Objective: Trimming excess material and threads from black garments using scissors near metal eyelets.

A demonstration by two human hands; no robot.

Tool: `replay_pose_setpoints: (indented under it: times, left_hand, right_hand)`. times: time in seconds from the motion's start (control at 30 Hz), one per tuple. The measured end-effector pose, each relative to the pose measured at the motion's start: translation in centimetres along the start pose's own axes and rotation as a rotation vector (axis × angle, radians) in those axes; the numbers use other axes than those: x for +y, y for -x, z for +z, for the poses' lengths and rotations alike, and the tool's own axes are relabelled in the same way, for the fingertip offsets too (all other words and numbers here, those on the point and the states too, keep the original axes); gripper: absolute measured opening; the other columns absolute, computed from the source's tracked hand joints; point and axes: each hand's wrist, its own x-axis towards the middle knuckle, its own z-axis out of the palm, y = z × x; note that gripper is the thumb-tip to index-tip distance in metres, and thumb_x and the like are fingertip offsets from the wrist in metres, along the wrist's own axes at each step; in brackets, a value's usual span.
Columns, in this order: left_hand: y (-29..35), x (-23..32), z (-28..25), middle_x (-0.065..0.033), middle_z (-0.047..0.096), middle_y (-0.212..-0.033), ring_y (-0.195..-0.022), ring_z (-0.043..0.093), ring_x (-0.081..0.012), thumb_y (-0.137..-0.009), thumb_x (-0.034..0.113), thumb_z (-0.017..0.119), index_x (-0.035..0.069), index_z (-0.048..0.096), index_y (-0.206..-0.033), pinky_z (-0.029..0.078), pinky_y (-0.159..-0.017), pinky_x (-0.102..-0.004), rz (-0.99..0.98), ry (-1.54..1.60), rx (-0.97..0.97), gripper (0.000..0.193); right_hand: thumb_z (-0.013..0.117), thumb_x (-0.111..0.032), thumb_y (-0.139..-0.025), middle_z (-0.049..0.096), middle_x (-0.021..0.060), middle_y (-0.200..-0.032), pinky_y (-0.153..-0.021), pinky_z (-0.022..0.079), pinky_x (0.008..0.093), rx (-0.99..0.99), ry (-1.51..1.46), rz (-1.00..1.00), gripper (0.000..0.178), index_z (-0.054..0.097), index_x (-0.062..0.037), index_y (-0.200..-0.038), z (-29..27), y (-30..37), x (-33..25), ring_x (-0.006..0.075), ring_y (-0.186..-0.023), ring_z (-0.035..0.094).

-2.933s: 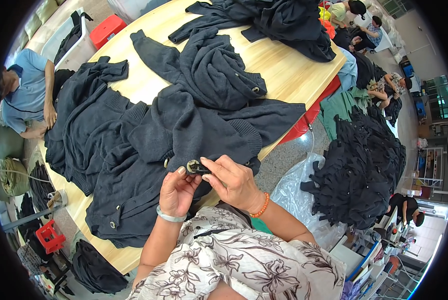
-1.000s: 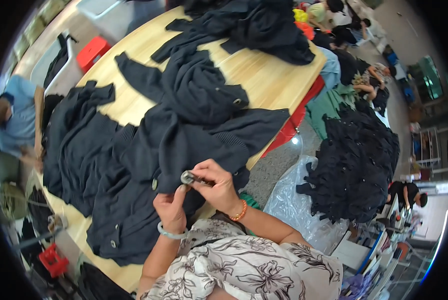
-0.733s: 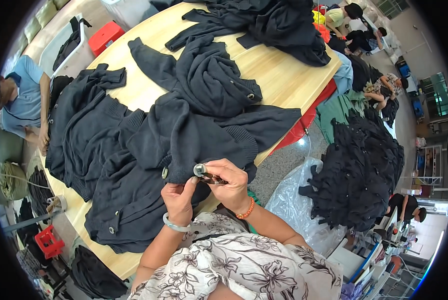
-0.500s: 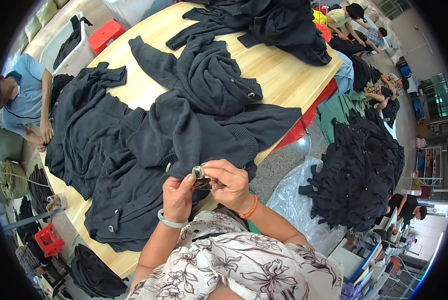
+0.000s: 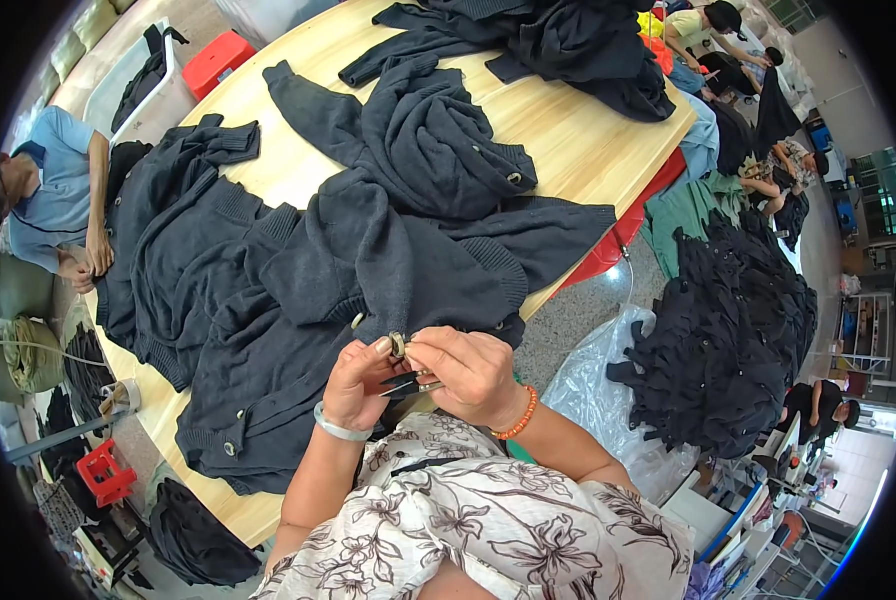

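My left hand (image 5: 353, 390) is closed, its thumb and fingers pinching a round, light-rimmed button (image 5: 398, 345) at the near edge of a dark knitted cardigan (image 5: 378, 265). Close against it, my right hand (image 5: 473, 378) is closed too, with thumb and forefinger at the button's right side. Small thread snips (image 5: 401, 382) are tucked in the right hand's lower fingers, their dark and silver blades pointing left below the button. Another pale button (image 5: 357, 322) shows on the cardigan just beyond my left hand. The cardigan lies spread over the wooden table (image 5: 608, 150).
More dark knitwear (image 5: 558, 50) is heaped at the table's far end. A person in blue (image 5: 53, 190) handles the garments at the left edge. Right of the table, a large dark garment pile (image 5: 723, 340) lies beside clear plastic sheeting (image 5: 603, 380). A red stool (image 5: 218, 62) stands far left.
My right hand has shifted slightly right and turned, so the snips' blades now show spread below the button. My left hand still pinches the button. The view has moved a little.
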Motion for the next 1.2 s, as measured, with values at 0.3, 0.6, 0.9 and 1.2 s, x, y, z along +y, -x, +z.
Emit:
replay_pose_setpoints:
  times: [0.3, 0.6, 0.9, 1.2]
  left_hand:
    - [0.3, -1.4, 1.5, -0.0169, 0.065, -0.115, -0.111, 0.059, -0.0297, -0.089, 0.017, 0.060, 0.001, 0.064, -0.111, 0.040, -0.104, -0.0461, -0.022, 0.196, 0.113, 0.027]
    - [0.3, -1.9, 0.0, -0.0135, 0.062, -0.124, -0.116, 0.057, -0.0288, -0.089, 0.019, 0.061, 0.002, 0.060, -0.122, 0.037, -0.106, -0.0468, 0.052, 0.232, -0.016, 0.037]
    - [0.4, -2.2, -0.6, -0.0098, 0.066, -0.116, -0.113, 0.060, -0.0236, -0.089, 0.015, 0.064, 0.004, 0.062, -0.118, 0.038, -0.106, -0.0461, 0.094, 0.139, -0.035, 0.031]
    - [0.2, -2.0, 1.1, -0.0116, 0.065, -0.118, -0.117, 0.057, -0.0275, -0.089, 0.019, 0.065, 0.004, 0.062, -0.118, 0.038, -0.107, -0.0462, 0.085, 0.123, 0.055, 0.033]
  right_hand:
    - [0.068, 0.009, -0.073, 0.060, 0.0054, -0.089, -0.060, 0.048, 0.0202, -0.025, -0.523, 0.474, 0.021, 0.061, 0.0015, -0.092, -0.5, -0.7, 0.5, 0.0072, -0.072, 0.061]
    - [0.067, -0.018, -0.090, 0.053, 0.0056, -0.079, -0.054, 0.039, 0.0235, -0.157, -0.416, 0.456, 0.036, 0.062, 0.0021, -0.120, -1.9, -0.4, -0.1, 0.0099, -0.061, 0.049]
    - [0.071, -0.008, -0.084, 0.055, 0.0077, -0.074, -0.051, 0.041, 0.0270, -0.139, -0.330, 0.385, 0.033, 0.066, -0.0001, -0.115, -1.5, -0.6, -1.1, 0.0145, -0.057, 0.052]
    - [0.074, -0.006, -0.083, 0.059, 0.0019, -0.079, -0.055, 0.040, 0.0199, 0.057, -0.439, 0.597, 0.031, 0.064, 0.0012, -0.111, -0.5, -0.1, -0.4, 0.0047, -0.062, 0.049]
